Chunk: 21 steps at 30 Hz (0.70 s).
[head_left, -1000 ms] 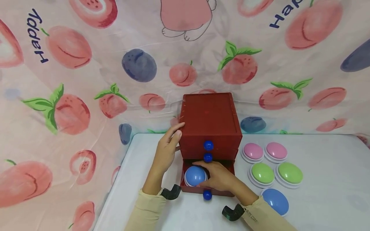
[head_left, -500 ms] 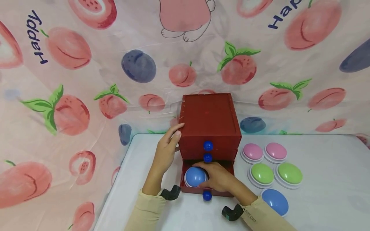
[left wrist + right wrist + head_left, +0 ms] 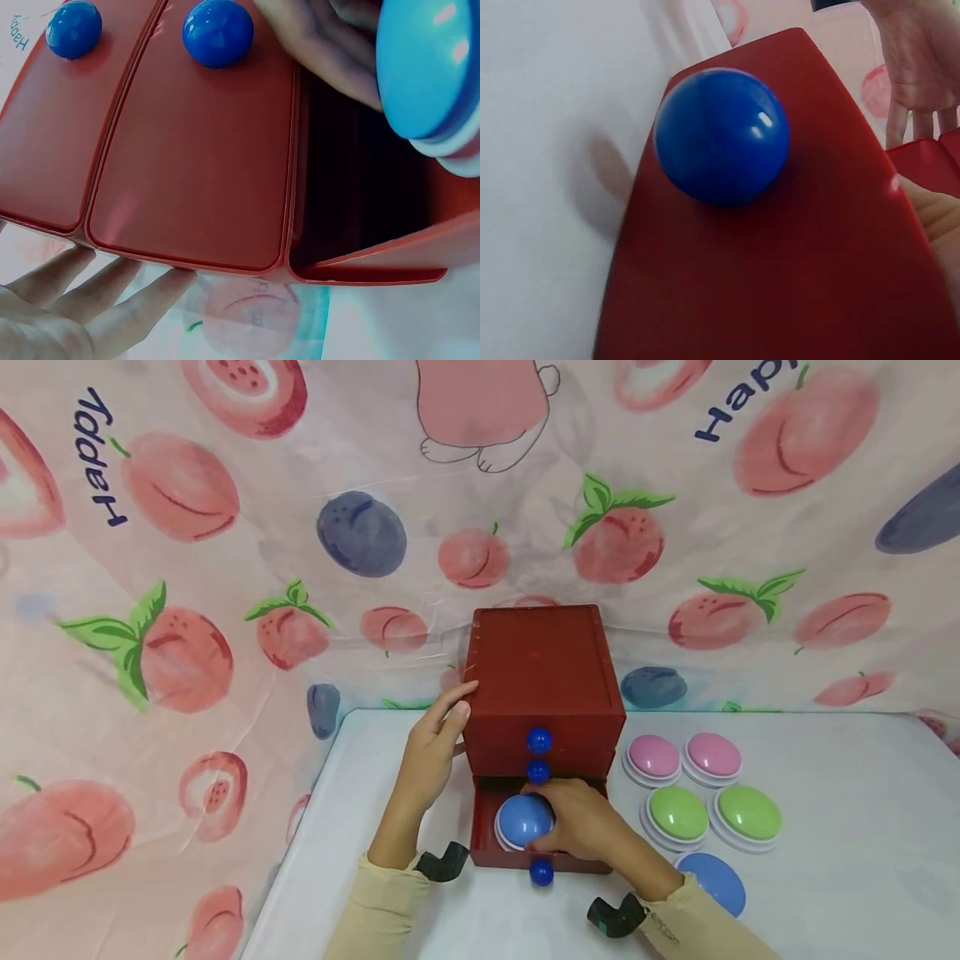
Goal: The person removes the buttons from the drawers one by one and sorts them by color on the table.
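Note:
A red drawer cabinet stands against the backdrop, its bottom drawer pulled out. Inside that drawer sits a blue dome button on a white base, gripped from the right by my right hand, fingers behind it and thumb at the front. My left hand steadies the cabinet's left side; in the left wrist view its fingers extend straight against the side edge. The right wrist view is filled by the drawer front and its round blue knob; the button is hidden there.
Right of the cabinet on the white table are two pink dome buttons, two green ones and a blue one, partly covered by my right sleeve. Two upper drawers with blue knobs are closed. A fruit-print cloth hangs behind.
My right hand has shifted slightly right inside the drawer with the blue dome button. The drawer's knob has moved a touch right. My left hand has stayed in place.

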Each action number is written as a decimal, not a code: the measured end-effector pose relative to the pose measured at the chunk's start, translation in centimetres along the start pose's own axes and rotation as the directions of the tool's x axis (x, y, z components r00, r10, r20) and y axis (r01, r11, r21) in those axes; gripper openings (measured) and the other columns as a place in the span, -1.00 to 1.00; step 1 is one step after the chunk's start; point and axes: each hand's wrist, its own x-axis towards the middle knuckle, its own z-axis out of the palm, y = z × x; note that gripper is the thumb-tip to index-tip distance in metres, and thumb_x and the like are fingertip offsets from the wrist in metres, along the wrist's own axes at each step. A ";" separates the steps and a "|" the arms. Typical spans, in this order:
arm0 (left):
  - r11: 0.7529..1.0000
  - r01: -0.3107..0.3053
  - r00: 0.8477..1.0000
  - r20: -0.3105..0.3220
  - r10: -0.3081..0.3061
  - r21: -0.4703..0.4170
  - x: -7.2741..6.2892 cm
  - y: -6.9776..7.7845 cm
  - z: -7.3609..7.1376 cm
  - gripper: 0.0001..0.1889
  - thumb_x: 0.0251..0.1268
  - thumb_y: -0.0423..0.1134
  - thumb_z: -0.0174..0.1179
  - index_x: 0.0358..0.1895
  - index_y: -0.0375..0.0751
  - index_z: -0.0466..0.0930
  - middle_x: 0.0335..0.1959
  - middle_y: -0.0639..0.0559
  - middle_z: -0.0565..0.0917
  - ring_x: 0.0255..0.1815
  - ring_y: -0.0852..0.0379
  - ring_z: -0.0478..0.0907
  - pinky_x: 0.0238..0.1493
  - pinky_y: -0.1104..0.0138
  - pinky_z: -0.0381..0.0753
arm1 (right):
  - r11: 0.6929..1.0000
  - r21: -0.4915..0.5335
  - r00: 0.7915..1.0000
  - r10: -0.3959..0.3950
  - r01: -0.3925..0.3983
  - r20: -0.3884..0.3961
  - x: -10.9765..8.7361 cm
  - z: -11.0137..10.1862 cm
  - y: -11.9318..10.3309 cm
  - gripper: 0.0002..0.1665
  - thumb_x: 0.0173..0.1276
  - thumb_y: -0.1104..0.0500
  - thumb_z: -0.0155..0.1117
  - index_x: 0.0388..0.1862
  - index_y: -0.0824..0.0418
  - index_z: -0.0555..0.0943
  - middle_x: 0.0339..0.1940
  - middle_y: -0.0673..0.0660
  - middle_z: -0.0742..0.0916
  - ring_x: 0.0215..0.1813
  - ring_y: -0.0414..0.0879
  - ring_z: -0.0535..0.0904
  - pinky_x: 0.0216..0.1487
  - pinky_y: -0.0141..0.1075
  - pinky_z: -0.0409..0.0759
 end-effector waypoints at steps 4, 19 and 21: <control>1.000 0.000 1.000 -0.001 0.000 0.007 0.0 0.1 0.0 -0.61 0.62 0.11 -0.04 0.39 0.31 0.49 0.39 0.01 0.50 0.27 -0.10 0.60 0.08 -0.10 0.71 | 0.999 0.003 0.999 0.047 -0.047 -0.014 -0.4 -0.5 -0.4 -0.26 -0.10 -0.07 0.75 0.09 0.10 0.69 0.00 0.08 0.77 0.06 0.03 0.69 0.12 0.07 0.70; 1.000 0.001 1.000 0.000 -0.001 -0.004 0.0 0.0 0.0 -0.61 0.62 0.10 -0.03 0.39 0.30 0.49 0.40 0.02 0.48 0.30 -0.09 0.58 0.09 -0.10 0.70 | 0.987 0.015 0.984 0.158 -0.157 -0.085 -2.7 -2.8 -1.5 -0.19 -0.20 -0.19 0.76 0.07 0.00 0.66 0.04 0.02 0.74 0.05 -0.02 0.66 0.03 0.04 0.74; 1.000 -0.002 1.000 -0.005 0.002 -0.001 0.0 0.1 0.0 -0.61 0.62 0.11 -0.03 0.39 0.29 0.49 0.40 0.01 0.49 0.29 -0.09 0.58 0.08 -0.10 0.71 | 0.988 0.012 0.983 0.157 -0.157 -0.099 -2.9 -3.1 -1.5 -0.17 -0.21 -0.21 0.76 0.08 0.00 0.65 0.02 0.02 0.73 0.03 -0.03 0.65 0.00 0.03 0.74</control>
